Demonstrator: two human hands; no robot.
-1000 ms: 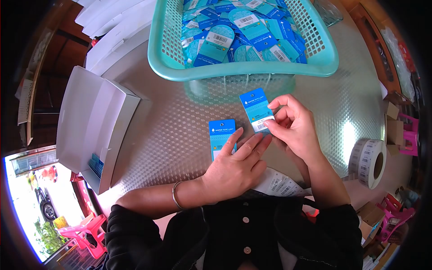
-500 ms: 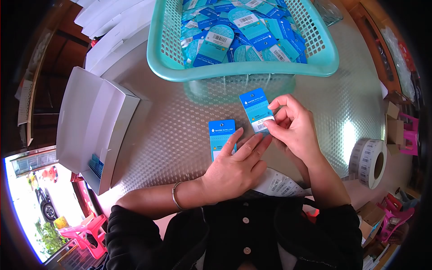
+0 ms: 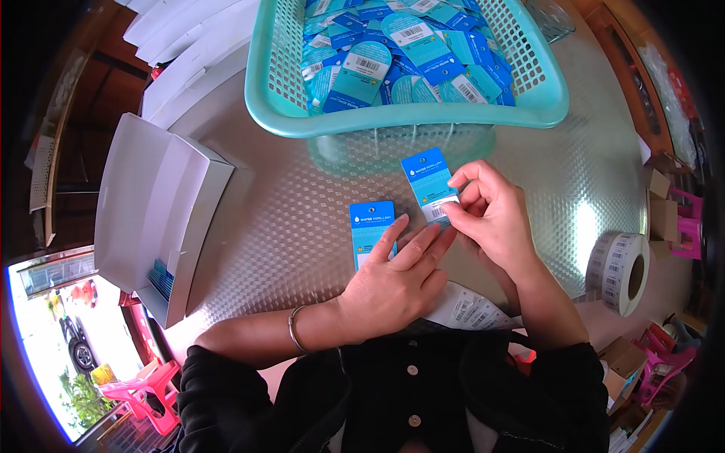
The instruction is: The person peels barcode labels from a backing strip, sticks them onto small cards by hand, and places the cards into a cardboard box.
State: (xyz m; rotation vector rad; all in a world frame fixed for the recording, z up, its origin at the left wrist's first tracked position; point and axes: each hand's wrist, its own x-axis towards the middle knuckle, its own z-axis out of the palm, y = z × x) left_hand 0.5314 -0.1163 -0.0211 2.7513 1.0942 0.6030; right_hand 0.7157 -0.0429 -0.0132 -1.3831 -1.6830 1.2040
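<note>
Two blue hang tags with "WATER REPELLENT" printing lie side by side on the table. My left hand (image 3: 396,279) is laid palm down with fingers stretched out; its index finger rests on the left hang tag (image 3: 372,223), covering its lower part. Other fingertips of that hand reach the bottom edge of the right hang tag (image 3: 427,180). My right hand (image 3: 495,215) is closed at this tag's right edge, its thumb pressed on the white barcode sticker (image 3: 438,211) near the bottom. The thumb hides part of the sticker.
A turquoise basket (image 3: 408,121) full of similar tags stands ahead. To the left, an open white box (image 3: 162,219) contains several tags. On the right stands a roll of barcode stickers (image 3: 625,273); a sticker strip (image 3: 470,308) lies near my body on the patterned metal-look table (image 3: 279,226).
Almost nothing differs. My right thumb and index finger have shifted very slightly to the left at the right tag; my left hand stays in place.
</note>
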